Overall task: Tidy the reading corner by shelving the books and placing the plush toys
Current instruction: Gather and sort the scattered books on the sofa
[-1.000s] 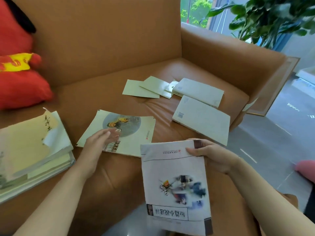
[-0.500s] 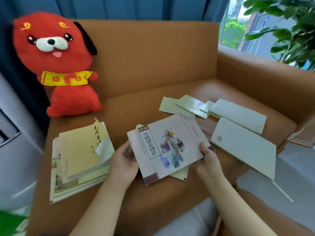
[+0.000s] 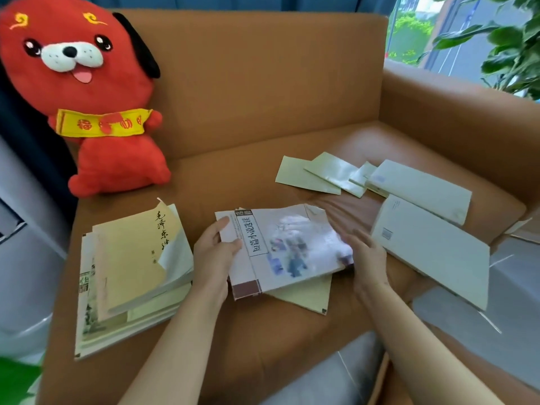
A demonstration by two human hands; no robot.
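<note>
Head view, book in hand: we see the white-covered book [image 3: 287, 247] at the centre of the frame, lying on a pale green book [image 3: 304, 293] on the sofa seat [image 3: 263, 176].
Head view, long axis: its spine runs from upper left to lower right beside our left hand, so the length lies roughly up and down the frame, tilted a little.
Head view, left hand: our left hand [image 3: 213, 255] grips the spine edge, thumb on the cover, fingers behind.
Head view, right hand: our right hand [image 3: 365, 258] rests at the book's right edge with fingers fairly straight; the blur there keeps us from telling whether it pinches the cover.
Head view, stack: the stack of books [image 3: 131, 273] lies at lower left, just beside our left hand, the nearer one.
Head view, coming move: we judge the book goes leftward onto that stack.
Head view, other books: two white books [image 3: 432, 249] lie at right, loose pale sheets [image 3: 315, 176] above centre.
Head view, toy: the red plush dog [image 3: 87, 92] sits upright at upper left against the backrest.
</note>
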